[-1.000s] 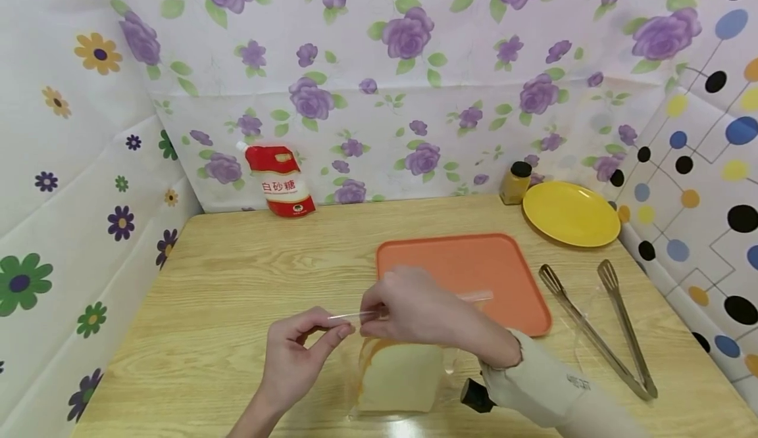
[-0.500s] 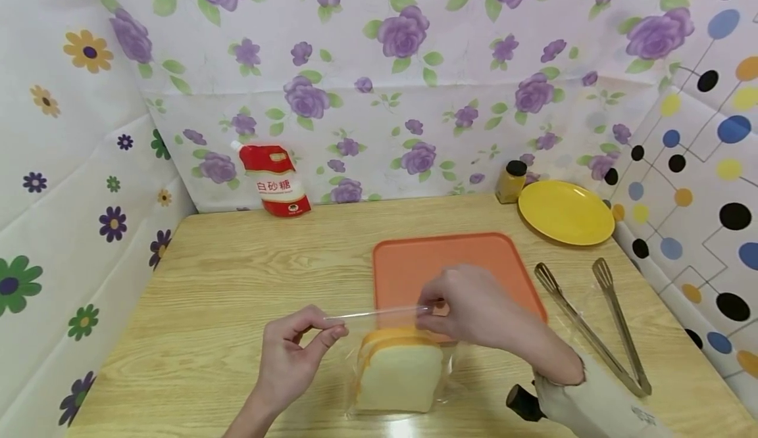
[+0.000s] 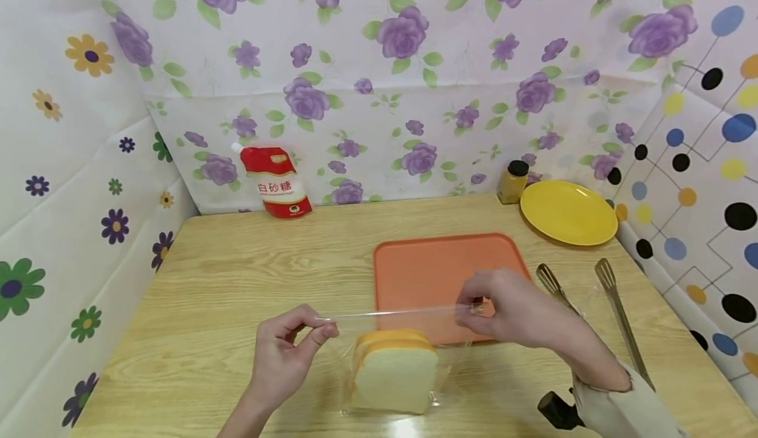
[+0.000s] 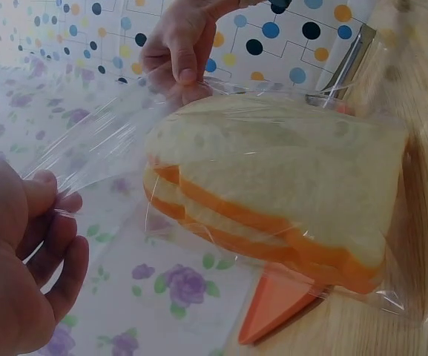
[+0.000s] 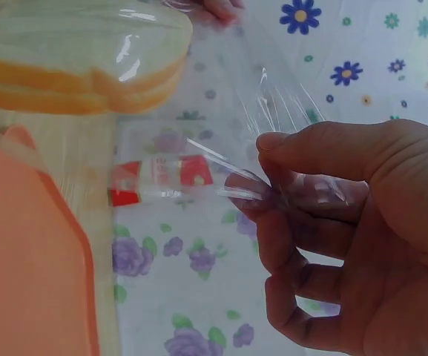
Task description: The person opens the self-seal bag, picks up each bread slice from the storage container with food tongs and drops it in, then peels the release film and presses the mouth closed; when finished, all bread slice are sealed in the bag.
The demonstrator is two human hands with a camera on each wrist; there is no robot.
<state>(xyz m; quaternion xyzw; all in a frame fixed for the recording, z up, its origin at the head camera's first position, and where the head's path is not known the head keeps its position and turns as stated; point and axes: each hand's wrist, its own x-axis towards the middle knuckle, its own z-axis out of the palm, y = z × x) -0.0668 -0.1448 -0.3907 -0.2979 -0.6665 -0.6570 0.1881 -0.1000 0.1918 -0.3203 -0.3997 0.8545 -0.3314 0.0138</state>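
Note:
Slices of white bread (image 3: pixel 395 375) stand inside a clear plastic bag (image 3: pixel 450 359) near the table's front edge. The bag's top edge stretches in a nearly straight line between both hands. My left hand (image 3: pixel 290 352) pinches its left corner between thumb and index finger. At the other end my right hand (image 3: pixel 509 310) pinches the film, over the orange tray's right part. In the right wrist view, thumb and index of the right hand (image 5: pixel 325 215) press the crinkled plastic together. The left wrist view has the bread (image 4: pixel 273 178) under thin film, orange crust facing down.
Behind the bread lies an orange tray (image 3: pixel 426 273). Metal tongs (image 3: pixel 622 313) rest to its right, partly hidden by the right forearm. A yellow plate (image 3: pixel 568 213), a black-lidded jar (image 3: pixel 512 181) and a red sugar pouch (image 3: pixel 275 181) stand along the back wall.
My right hand has moved to the right, away from the left one, pulling the bag's top edge out to a longer, tauter line. The left hand has shifted slightly left.

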